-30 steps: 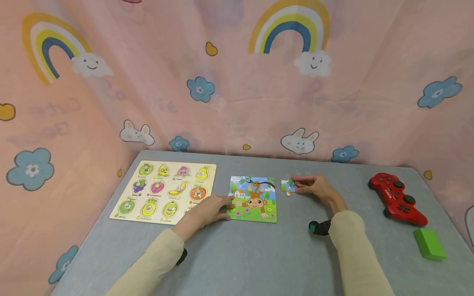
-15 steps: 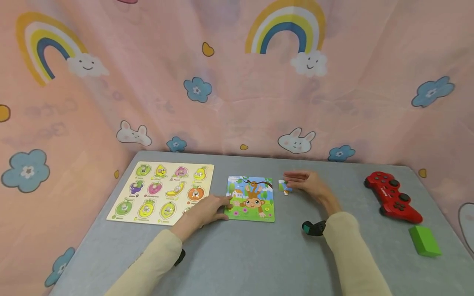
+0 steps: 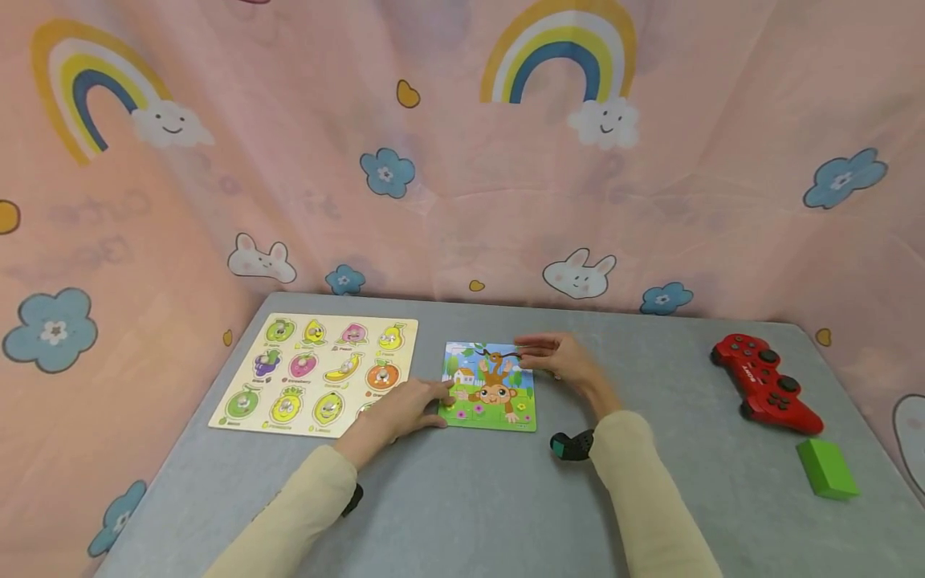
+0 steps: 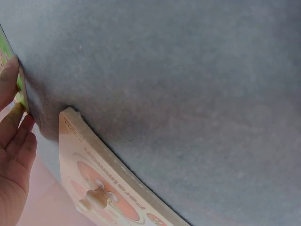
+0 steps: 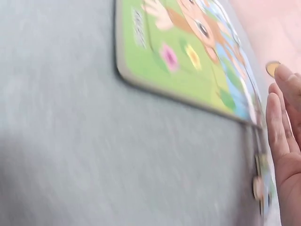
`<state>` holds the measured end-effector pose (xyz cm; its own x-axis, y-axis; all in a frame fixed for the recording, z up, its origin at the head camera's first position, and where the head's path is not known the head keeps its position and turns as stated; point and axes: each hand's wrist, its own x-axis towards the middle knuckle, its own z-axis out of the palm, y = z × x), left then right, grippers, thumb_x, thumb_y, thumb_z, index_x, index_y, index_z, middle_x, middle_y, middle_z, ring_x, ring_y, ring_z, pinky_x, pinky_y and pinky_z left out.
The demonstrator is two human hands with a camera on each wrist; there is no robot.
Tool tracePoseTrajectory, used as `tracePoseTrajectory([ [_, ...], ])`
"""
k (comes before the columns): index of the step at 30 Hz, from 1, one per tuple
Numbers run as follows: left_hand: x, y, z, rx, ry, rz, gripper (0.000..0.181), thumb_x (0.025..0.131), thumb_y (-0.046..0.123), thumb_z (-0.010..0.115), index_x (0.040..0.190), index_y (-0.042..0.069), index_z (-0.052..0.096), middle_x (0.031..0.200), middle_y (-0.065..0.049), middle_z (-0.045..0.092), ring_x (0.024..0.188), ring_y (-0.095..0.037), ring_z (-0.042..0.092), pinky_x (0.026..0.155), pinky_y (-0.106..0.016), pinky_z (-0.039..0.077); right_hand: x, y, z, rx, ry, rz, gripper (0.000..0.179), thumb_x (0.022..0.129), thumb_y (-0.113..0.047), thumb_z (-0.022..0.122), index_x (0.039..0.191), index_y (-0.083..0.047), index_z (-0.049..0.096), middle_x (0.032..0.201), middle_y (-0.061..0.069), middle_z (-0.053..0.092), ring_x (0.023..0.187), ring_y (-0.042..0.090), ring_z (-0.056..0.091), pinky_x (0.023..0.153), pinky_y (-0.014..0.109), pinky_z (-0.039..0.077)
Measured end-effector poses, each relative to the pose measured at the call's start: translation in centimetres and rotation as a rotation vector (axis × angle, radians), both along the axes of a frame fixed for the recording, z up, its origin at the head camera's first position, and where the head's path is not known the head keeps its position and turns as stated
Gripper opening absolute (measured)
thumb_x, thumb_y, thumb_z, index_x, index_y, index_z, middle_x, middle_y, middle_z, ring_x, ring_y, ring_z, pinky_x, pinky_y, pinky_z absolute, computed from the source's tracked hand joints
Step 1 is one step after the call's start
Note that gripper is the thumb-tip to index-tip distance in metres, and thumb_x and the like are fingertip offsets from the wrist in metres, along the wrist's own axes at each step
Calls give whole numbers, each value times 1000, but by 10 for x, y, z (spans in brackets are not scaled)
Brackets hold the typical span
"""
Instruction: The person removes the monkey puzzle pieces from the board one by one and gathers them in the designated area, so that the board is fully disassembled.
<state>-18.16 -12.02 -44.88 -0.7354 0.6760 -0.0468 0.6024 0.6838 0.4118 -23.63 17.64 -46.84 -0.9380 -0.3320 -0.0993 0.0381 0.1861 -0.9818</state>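
A square monkey jigsaw puzzle lies flat on the grey table. At its left edge rests my left hand, thumb and fingertips touching the board; the left wrist view shows these fingers along the rim. My right hand reaches over the puzzle's upper right corner, its fingers fairly straight. In the right wrist view nothing shows between those fingers. A loose puzzle piece lies on the table beside the board, mostly hidden under the right hand in the head view.
A fruit peg puzzle board lies left of the monkey puzzle, close to my left forearm. At the right are a red game controller and a green block. A pink printed curtain hangs behind the table.
My right hand has moved left, from the loose piece to above the monkey puzzle's upper right corner. The piece stays behind on the table. My left hand keeps its place.
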Motion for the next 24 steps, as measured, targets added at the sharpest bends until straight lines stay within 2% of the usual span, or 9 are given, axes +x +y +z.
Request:
tracePoseTrajectory([
  [6,1,0,0,2,-11,5,33,83,24,74,112,7,70,137,-11,54,119,-26,57,94,-36,49,0,-14,-3,-50,20,23,47,83,3,71,127,10,55,127,27,57,116,37,57,91,23,49],
  [9,0,1,0,-1,-14,11,35,84,25,74,114,8,70,136,-10,55,119,-25,57,95,-36,49,0,-18,-3,-30,49,23,44,84,3,71,125,10,57,125,27,58,114,37,58,90,22,50],
  [15,-2,1,1,-2,-10,12,42,84,26,74,121,7,66,124,-6,65,112,-21,61,92,-35,50,-3,-22,-3,4,81,31,42,83,5,71,122,12,58,121,28,60,109,40,59,85,23,52],
  [19,-2,1,1,-2,-14,17,47,84,26,74,125,5,63,116,-3,69,109,-20,62,90,-35,51,-6,-26,-4,73,98,30,42,81,3,74,120,10,61,115,25,64,99,31,64,81,21,52],
  [24,-1,1,1,-6,-18,19,45,84,26,73,124,6,64,118,-4,67,108,-21,62,90,-35,51,-7,-31,-2,133,98,41,41,78,4,76,117,12,62,104,24,67,82,20,65,73,20,53],
])
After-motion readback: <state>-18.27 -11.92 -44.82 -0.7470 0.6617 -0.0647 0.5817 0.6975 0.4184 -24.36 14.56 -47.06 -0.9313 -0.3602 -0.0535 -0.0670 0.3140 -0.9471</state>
